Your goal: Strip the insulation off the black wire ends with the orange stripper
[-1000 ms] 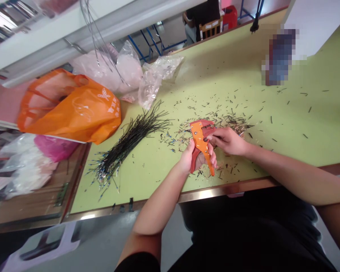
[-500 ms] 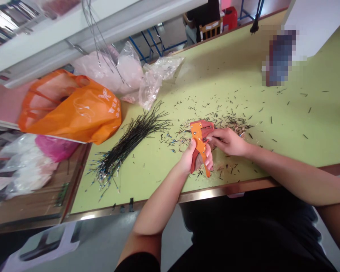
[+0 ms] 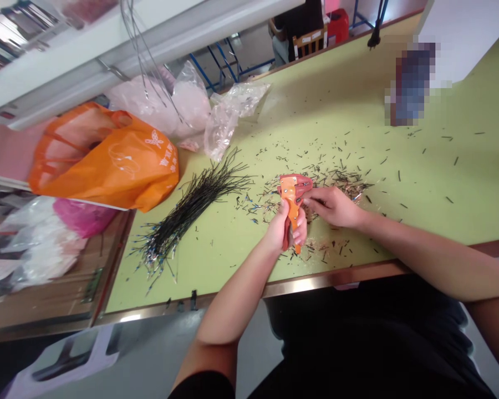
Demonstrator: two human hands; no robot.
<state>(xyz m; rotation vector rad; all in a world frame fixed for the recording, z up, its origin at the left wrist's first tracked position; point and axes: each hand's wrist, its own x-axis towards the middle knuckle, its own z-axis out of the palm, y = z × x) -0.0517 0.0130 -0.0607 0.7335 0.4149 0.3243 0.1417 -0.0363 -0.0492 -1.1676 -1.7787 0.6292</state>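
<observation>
The left hand (image 3: pixel 283 233) was wrapped around the handles of an orange-and-red wire stripper (image 3: pixel 291 202), its fingers clamped firmly on them. The right hand (image 3: pixel 332 206) had its thumb and fingertips drawn together at the tool's head, though whether they pinched a wire there was too small to tell. The stripper stood almost upright in the view, above the middle of the table's near edge (image 3: pixel 233 302). Its long axis ran from the handle tips near the person to the head, which pointed toward the far edge. It looked light, stiff and plastic-bodied, best held by the handles, leaving the head free.

Short dark wire offcuts (image 3: pixel 328 183) lay scattered around the hands, thinning toward the table's right side. They looked light enough to shift at a brush of the sleeve. Just left of the hands, a loose bundle of thin black wires (image 3: pixel 187 216) fanned across the green tabletop (image 3: pixel 419 183) toward the near left corner; the wires looked soft and springy, easiest to take by the bunch. Past them, along the left edge, sat an orange plastic bag (image 3: pixel 120 166) and a clear plastic bag (image 3: pixel 228 113). Beyond the far edge stood a wooden chair (image 3: pixel 310 41) with a seated person (image 3: pixel 293 33).
</observation>
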